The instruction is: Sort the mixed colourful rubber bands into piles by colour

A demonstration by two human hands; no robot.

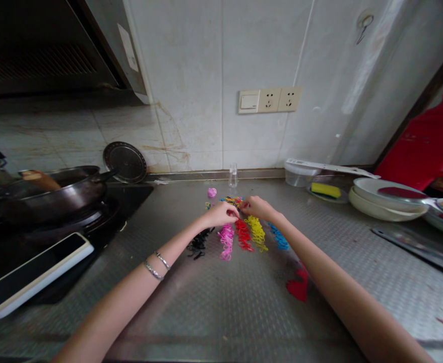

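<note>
Small looped rubber bands lie on the metal counter in rows sorted by colour: black bands (198, 244), pink bands (226, 242), red bands (244, 235), yellow bands (258, 233) and blue bands (279, 236). Behind them is a mixed-colour pile of bands (232, 201), partly covered by my hands. My left hand (221, 215) is closed in a pinch at the top end of the red row. Closed too, my right hand (258, 206) has its fingertips at the right side of the mixed pile. Whatever sits between either hand's fingertips is too small to make out.
A clear small bottle (233, 176) and a pink ball-like item (211, 192) stand behind the pile. A red piece (297, 286) lies by my right forearm. At left are a phone (36, 275) and a pan (51, 194); at right, bowls (387, 206), a sponge (325, 190) and a knife (421, 249).
</note>
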